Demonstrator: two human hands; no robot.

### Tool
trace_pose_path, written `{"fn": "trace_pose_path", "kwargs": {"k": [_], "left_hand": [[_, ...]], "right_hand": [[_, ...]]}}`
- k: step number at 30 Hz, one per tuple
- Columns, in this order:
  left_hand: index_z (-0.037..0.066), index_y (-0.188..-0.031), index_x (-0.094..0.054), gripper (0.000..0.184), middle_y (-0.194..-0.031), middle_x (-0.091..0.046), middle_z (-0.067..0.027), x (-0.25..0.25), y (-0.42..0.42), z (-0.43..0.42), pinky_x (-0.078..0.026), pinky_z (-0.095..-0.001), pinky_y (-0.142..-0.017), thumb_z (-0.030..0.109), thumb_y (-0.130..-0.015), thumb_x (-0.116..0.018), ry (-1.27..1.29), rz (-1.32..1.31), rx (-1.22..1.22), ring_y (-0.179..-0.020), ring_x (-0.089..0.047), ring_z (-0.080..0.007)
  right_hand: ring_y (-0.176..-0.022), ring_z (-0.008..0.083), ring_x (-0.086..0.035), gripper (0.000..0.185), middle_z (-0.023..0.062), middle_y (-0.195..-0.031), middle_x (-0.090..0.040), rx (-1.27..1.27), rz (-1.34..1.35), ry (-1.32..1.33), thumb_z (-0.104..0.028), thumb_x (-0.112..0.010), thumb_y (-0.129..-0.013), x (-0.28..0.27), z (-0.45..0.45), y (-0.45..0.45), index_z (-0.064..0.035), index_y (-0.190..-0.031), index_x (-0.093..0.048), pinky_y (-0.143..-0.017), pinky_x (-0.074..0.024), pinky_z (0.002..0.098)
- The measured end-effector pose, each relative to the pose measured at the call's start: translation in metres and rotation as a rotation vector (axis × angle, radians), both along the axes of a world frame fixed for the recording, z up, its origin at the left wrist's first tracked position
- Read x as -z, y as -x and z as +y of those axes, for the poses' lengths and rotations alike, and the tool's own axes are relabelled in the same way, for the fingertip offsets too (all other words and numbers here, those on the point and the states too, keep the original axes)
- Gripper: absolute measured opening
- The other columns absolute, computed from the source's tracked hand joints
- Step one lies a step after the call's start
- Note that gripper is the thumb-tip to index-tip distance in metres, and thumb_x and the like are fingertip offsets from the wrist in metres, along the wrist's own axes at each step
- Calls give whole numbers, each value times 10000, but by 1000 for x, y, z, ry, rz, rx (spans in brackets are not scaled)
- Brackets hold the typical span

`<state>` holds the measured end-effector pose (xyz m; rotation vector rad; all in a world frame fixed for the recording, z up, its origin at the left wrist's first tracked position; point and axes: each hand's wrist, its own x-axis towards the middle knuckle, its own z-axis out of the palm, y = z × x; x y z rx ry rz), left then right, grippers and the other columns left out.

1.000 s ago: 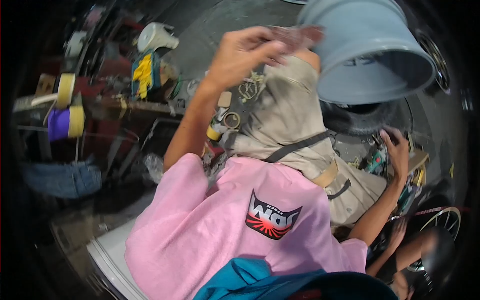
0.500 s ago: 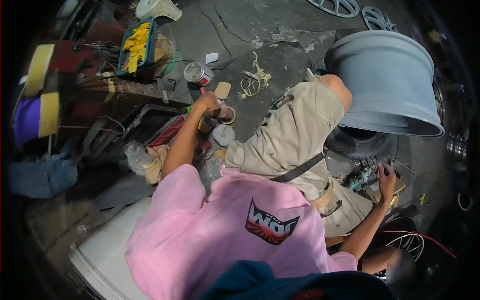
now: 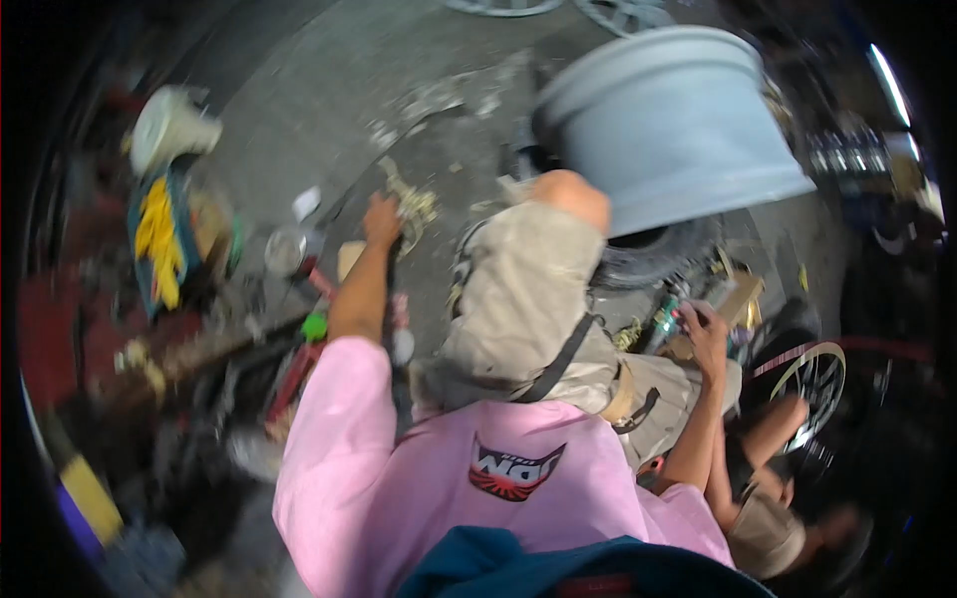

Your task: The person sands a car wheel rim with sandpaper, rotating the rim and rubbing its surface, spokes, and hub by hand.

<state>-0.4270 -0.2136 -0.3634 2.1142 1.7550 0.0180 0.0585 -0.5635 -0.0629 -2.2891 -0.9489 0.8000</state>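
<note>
My left hand (image 3: 381, 224) reaches down to the floor beside a tangle of pale yellow string (image 3: 417, 207). Motion blur smears its fingers, so I cannot tell whether it grips any of the string. My right hand (image 3: 706, 337) is raised by my right leg with its fingers bent together. Something small and pinkish shows at its fingertips, too small to name. Just beyond it lies a green tool (image 3: 666, 317), blurred. A large grey wheel barrel (image 3: 668, 125) rests on its side ahead of my knee, over a black tire (image 3: 653, 264).
At left, a blue-green basket (image 3: 145, 234) holds yellow gloves (image 3: 158, 239), near a white stool (image 3: 164, 130). A can (image 3: 286, 251) and a tan block (image 3: 350, 259) sit near my left forearm. Another person's leg (image 3: 773, 434) and a spoked wheel (image 3: 817, 394) are at right.
My left hand has moved forward from the cluster by the can and tape roll to the string. My right hand stays raised with bent fingers. The whole view has turned.
</note>
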Motion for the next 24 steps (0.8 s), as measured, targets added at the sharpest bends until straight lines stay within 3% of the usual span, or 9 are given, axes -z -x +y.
{"fn": "trace_pose_path", "kwargs": {"k": [5, 9, 10, 12, 14, 18, 19, 20, 24], "left_hand": [[63, -1073, -629, 243, -1130, -641, -188, 7, 16, -6, -515, -513, -854, 139, -849, -682, 0, -53, 73, -1047, -637, -416], [36, -1044, -605, 214, -943, -664, -177, -16, 22, -25, -513, -435, -731, 128, -878, -702, -45, -331, -25, -792, -664, -353], [36, -1044, -605, 214, -943, -664, -177, -34, 19, -28, -513, -435, -731, 128, -878, -702, -57, -329, 0, -792, -664, -353], [23, -1054, -603, 200, -928, -663, -130, -89, 6, -36, -514, -354, -667, 131, -922, -707, -169, -488, -47, -686, -645, -228], [5, -1077, -590, 171, -937, -648, -74, -163, -17, -42, -516, -283, -656, 99, -963, -677, -211, -794, -66, -698, -606, -121], [-23, -1145, -567, 181, -967, -644, -69, -338, -99, -70, -554, -264, -682, 34, -985, -628, -205, -1109, -59, -752, -630, -122], [-31, -1167, -561, 199, -977, -650, -81, -368, -120, -80, -569, -275, -690, 21, -985, -622, -244, -1176, -2, -771, -645, -134], [-31, -1167, -561, 199, -977, -650, -81, -390, -140, -92, -569, -275, -690, 21, -985, -622, -253, -1174, 26, -771, -645, -134], [-20, -1175, -568, 231, -1045, -683, -137, -427, -228, -145, -580, -281, -679, 31, -968, -657, 327, -1247, 496, -822, -696, -178]], "right_hand": [[-695, 114, -590, 240, 53, -747, -656, 95, -90, -81, -219, -691, -961, -2, -17, 15, 11, -1012, -734, -663, -478, 284], [-706, 177, -614, 244, 100, -804, -681, 60, -118, -87, -221, -679, -963, 10, -22, 30, 10, -1019, -729, -682, -496, 316], [-728, 197, -623, 250, 117, -837, -678, 59, -38, -95, -224, -674, -965, 9, -19, 37, 11, -1031, -729, -698, -503, 330], [-751, 218, -632, 256, 135, -870, -674, 68, 47, -119, -226, -669, -967, 3, -10, 46, 11, -1042, -728, -715, -510, 344], [-797, 236, -638, 263, 145, -919, -659, 17, 83, -138, -229, -667, -964, -6, -3, 50, 5, -1064, -729, -741, -514, 355], [-763, 232, -608, 255, 113, -868, -629, -41, 65, -317, -225, -668, -958, -31, 6, 51, -6, -1070, -733, -728, -503, 332], [-773, 163, -608, 210, 71, -839, -633, -53, 37, -336, -198, -675, -962, -37, 6, 50, -18, -1042, -748, -712, -494, 294], [-773, 163, -608, 210, 71, -839, -633, -35, 37, -359, -198, -675, -962, -44, 5, 52, -18, -1042, -748, -712, -494, 294], [-835, 152, -627, 235, 57, -896, -650, -61, 90, -538, -188, -675, -969, -71, -14, 55, -11, -1112, -733, -759, -525, 302]]}}
